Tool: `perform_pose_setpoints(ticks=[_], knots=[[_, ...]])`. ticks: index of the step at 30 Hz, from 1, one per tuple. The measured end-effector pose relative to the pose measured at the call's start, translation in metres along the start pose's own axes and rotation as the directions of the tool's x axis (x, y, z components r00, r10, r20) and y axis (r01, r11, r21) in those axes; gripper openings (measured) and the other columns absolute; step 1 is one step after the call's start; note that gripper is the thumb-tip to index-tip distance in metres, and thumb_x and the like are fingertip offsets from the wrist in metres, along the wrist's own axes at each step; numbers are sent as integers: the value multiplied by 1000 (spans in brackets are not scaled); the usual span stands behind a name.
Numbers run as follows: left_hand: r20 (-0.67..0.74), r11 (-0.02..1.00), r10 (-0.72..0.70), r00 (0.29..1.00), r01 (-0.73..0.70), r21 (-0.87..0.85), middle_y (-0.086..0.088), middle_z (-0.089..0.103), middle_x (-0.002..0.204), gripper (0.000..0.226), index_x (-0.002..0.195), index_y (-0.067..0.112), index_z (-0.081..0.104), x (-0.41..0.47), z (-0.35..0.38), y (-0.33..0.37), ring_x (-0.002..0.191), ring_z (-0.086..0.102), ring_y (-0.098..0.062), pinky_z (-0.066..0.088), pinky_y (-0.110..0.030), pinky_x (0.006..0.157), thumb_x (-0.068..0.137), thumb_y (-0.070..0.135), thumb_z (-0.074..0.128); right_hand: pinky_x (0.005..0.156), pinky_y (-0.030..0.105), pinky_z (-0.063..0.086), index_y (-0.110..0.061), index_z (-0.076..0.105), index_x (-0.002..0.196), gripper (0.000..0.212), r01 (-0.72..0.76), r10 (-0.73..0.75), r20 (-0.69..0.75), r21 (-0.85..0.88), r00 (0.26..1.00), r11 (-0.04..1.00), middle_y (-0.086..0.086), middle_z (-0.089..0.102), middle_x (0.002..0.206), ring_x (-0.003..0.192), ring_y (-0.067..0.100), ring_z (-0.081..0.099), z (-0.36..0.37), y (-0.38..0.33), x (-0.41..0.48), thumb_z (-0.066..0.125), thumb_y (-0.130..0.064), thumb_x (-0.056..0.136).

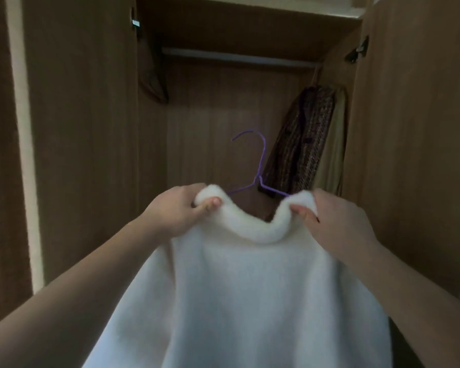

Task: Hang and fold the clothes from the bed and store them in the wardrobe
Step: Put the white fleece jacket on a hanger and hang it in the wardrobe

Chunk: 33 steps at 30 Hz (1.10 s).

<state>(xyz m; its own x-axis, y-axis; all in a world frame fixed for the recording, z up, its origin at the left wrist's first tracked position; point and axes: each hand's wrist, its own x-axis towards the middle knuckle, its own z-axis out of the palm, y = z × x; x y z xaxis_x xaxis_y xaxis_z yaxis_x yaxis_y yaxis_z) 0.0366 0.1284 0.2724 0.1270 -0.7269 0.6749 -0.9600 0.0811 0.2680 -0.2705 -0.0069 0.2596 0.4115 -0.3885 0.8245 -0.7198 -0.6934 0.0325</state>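
A white fluffy sweater point(250, 288) hangs in mid-air in front of the open wardrobe point(223, 107), below its rail, draped on a purple wire hanger point(260, 166). The hanger's hook stands up above the sagging neckline, free of the rail.

The left hand point(175, 208) pinches the sweater's left shoulder, thumb on the near side and fingers curled round behind the fabric. The right hand point(337, 227) grips the right shoulder the same way, fingers wrapped over the bunched edge. Both bare forearms reach forward and up from the lower corners, the hands level with each other and the neckline between them.

Inside the wardrobe, a pale rail point(237, 56) runs across under the top panel. At its right end hang a dark patterned garment point(303, 139) and, just beside it, a beige garment point(332, 150). Wooden doors point(85, 128) stand open on either side.
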Motion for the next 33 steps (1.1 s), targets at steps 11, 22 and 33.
perform_pose_setpoints(ticks=[11,22,33], knots=[[-143,981,-86,986,109,160,13,62,93,48,99,36,53,203,72,-44,86,61,-16,44,-34,68,82,77,32,64,38,48,-27,43,81,52,-65,64,-163,0,985,998,-1,62,76,76,32,65,107,109,170,32,-78,87],[-489,937,315,814,-186,296,-11,31,159,68,153,26,29,353,156,-56,145,30,-31,28,-45,118,89,42,45,61,37,41,-23,47,81,48,-156,125,-291,-88,949,984,11,67,84,80,36,64,163,170,321,40,-69,89],[-307,783,599,739,-463,414,0,5,167,70,157,41,4,540,237,-55,154,0,-23,5,-52,122,93,51,31,70,35,43,-25,58,99,47,-322,217,-333,-306,918,896,4,68,100,93,27,64,197,221,437,38,-66,94]])
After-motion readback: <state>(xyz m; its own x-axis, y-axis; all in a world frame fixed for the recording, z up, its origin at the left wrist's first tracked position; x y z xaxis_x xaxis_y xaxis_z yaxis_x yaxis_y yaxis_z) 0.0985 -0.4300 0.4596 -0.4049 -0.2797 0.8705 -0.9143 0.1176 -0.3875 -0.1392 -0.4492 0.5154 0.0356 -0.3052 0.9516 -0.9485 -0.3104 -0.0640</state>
